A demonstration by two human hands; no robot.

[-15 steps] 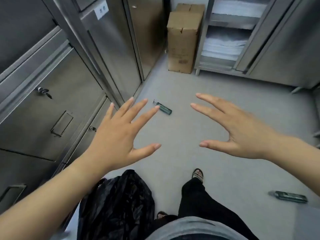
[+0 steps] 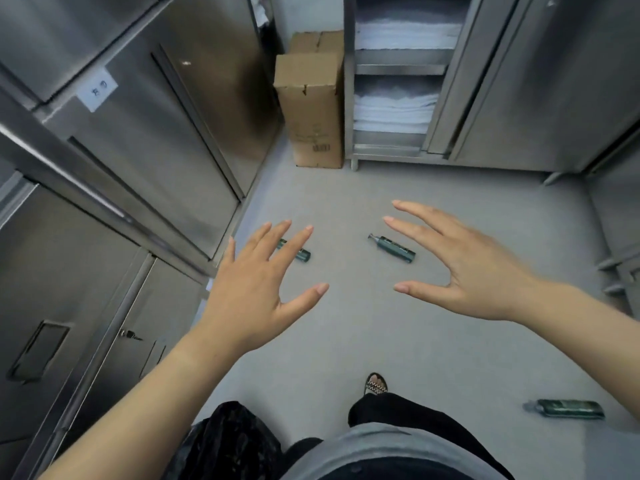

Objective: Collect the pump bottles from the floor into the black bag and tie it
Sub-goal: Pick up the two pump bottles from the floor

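Collecting not yet begun: left hand and right hand spread, empty; next, grasp pump bottle beneath right fingers.

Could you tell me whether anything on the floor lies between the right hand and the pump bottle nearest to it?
Nothing visible does. The right hand, open and empty, hovers beside the pump bottle, which lies on its side on bare grey floor. The left hand is also open and partly hides a second bottle.
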